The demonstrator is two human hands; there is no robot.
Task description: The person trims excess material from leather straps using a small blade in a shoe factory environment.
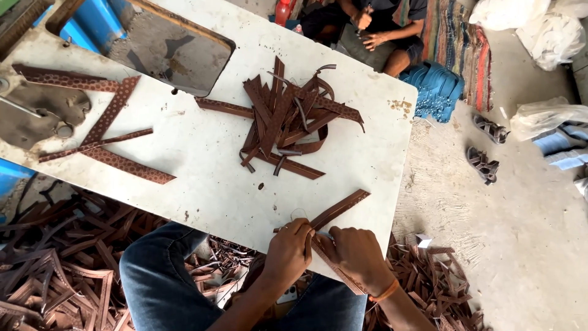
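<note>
At table edge, brown patterned strap, pinched

Some soft bags lay on the floor on the right. A big white bag sat in the top corner. A see-through plastic bag lay lower down beside blue and grey stuff. There were no signs, no labels and no screens to be seen.
</note>
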